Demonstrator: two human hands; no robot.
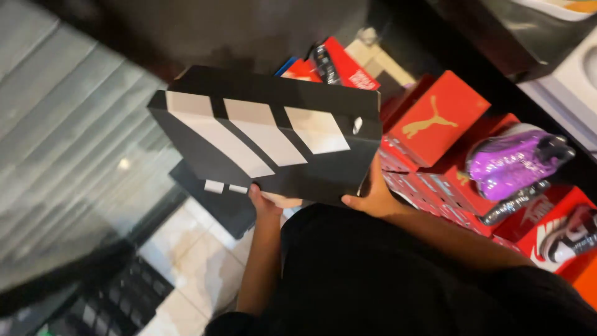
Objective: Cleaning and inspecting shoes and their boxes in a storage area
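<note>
Centre frame: black box (267,140) gripped at its lower edge by left hand (264,200) and right hand (370,194).
Stiff cardboard, probably light, smooth-faced; holding the edges and corners looks safest.

The pale tiled floor (186,261) shows at the near left. To the right, red cardboard shoe boxes (435,118) sit stacked; a glossy purple football boot (513,165) rests on top of them.
</note>
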